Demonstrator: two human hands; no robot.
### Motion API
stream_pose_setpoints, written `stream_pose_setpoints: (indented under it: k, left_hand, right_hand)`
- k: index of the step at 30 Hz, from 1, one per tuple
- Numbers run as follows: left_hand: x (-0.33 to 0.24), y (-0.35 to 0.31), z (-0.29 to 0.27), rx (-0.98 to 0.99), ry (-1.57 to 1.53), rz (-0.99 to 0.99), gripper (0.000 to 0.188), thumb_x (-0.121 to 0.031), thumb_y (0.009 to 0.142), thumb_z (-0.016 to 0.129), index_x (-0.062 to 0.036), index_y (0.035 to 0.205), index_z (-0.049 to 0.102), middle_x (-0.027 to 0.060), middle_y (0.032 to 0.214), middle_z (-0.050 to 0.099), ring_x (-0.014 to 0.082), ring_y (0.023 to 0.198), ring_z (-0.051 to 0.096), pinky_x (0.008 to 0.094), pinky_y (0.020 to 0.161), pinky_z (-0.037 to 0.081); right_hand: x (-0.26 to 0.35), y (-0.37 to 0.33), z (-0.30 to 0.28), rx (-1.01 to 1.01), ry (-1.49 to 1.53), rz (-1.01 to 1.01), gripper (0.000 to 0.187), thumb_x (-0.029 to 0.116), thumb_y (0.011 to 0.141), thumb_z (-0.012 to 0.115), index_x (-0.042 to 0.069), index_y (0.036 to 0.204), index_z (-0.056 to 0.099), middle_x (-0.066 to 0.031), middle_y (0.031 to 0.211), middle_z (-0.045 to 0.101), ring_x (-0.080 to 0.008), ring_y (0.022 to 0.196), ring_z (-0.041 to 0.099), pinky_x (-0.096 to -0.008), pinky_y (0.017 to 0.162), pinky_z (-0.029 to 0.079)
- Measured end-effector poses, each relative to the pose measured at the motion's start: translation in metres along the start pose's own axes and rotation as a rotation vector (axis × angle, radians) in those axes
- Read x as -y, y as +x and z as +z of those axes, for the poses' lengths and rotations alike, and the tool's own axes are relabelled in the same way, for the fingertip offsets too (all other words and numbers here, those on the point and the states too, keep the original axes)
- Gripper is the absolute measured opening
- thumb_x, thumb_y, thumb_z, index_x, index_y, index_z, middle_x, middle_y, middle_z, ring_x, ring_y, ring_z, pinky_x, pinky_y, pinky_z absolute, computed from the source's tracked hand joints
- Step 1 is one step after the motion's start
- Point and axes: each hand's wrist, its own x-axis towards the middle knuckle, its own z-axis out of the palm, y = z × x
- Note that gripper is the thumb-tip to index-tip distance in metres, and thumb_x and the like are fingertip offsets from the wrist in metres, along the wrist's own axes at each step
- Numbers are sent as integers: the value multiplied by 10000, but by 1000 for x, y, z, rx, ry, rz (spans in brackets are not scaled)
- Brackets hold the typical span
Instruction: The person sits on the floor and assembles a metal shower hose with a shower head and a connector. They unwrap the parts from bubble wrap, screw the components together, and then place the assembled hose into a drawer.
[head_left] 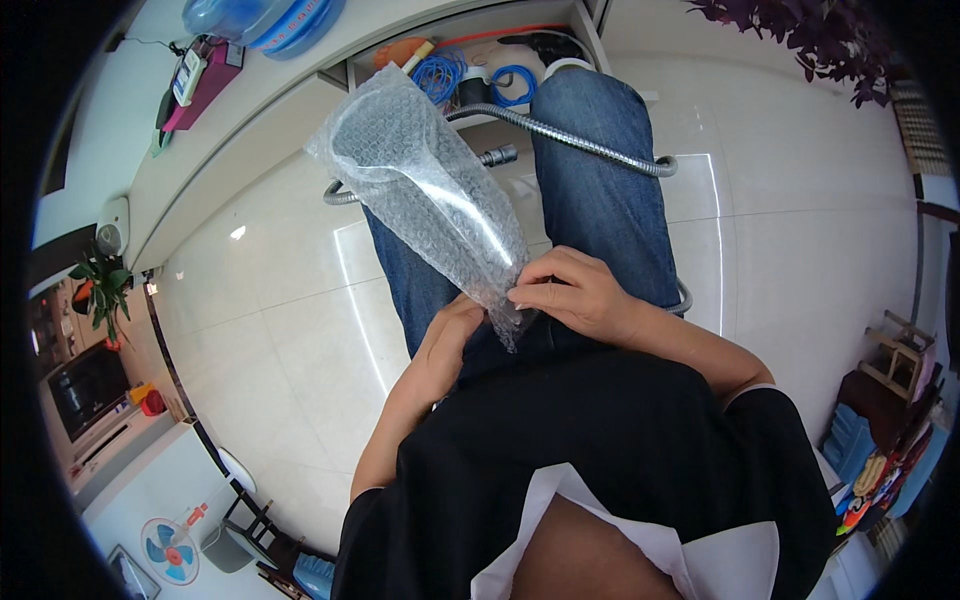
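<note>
Your right grip (585, 295) is closed in a pinch, thumb against fingers, on the gathered lower end of a clear bubble-wrap bag (430, 190), close to the middle of the frame. Your left grip (448, 345) sits just to the left of that end, its fingers curled in and partly hidden at the edge of the wrap; you cannot tell from this view how tightly it is closed or whether it has hold of the plastic. The bag slants from your fingers toward the upper left of the frame, its wide end highest, and through the wrap you can make out a round head on a long handle, shaped like a hand-held shower head.

Your knees, in blue jeans (605, 170), fill the upper middle, with the bag over the left leg. A flexible metal hose (570, 135) loops across the right knee and passes behind the bag; a metal connector (497, 155) shows just to the right of the wrap. Beyond, at the top of the frame, a pulled-out drawer (592, 45) holds blue cable coils (515, 86) and a black jar (474, 90) with a white lid. The white counter (250, 115) curves across the upper left, carrying a large blue water bottle (270, 22).
</note>
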Motion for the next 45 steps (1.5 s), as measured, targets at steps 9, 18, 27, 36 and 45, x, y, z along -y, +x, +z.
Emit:
stream_pose_setpoints:
  k: [9, 18, 27, 36, 45]
  left_hand:
    - [3, 7, 13, -198, 357, 48, 196, -125, 892, 542, 18, 1017, 591, 102, 921, 583, 150, 794, 581, 271, 723, 457]
    - [22, 15, 20, -374, 291, 107, 123, -98, 842, 608, 10, 889, 575, 38, 744, 585, 94, 632, 521, 245, 578, 428]
    - [16, 17, 20, -391, 553, 301, 127, -20, 809, 588, 0, 935, 589, 115, 807, 572, 231, 721, 588, 293, 644, 456]
    - [26, 19, 19, -402, 696, 520, 76, -7, 809, 589, 14, 881, 590, 130, 874, 598, 277, 775, 583, 326, 684, 458]
    - [23, 20, 21, -482, 1212, 864, 148, -42, 694, 684, -35, 825, 617, 90, 933, 586, 247, 822, 545, 338, 697, 433]
  right_hand:
    - [-6, -6, 0, 37, 116, 33, 137, 51, 755, 631, 59, 889, 601, -68, 908, 558, -249, 799, 570, -324, 688, 469]
    - [-4, -3, -1, 114, 138, 45, 131, 31, 760, 632, 57, 884, 602, -70, 868, 518, -225, 788, 548, -318, 686, 451]
    - [10, 5, 3, 87, 191, 284, 104, 76, 769, 661, 51, 858, 615, -65, 874, 510, -207, 797, 537, -304, 700, 443]
    - [4, -4, 5, 24, 103, 295, 125, 3, 725, 689, 44, 839, 656, -63, 881, 535, -182, 819, 544, -272, 706, 449]
    - [4, -6, 4, -39, 161, 349, 166, -45, 711, 680, 32, 859, 670, -67, 909, 539, -157, 816, 559, -249, 703, 471]
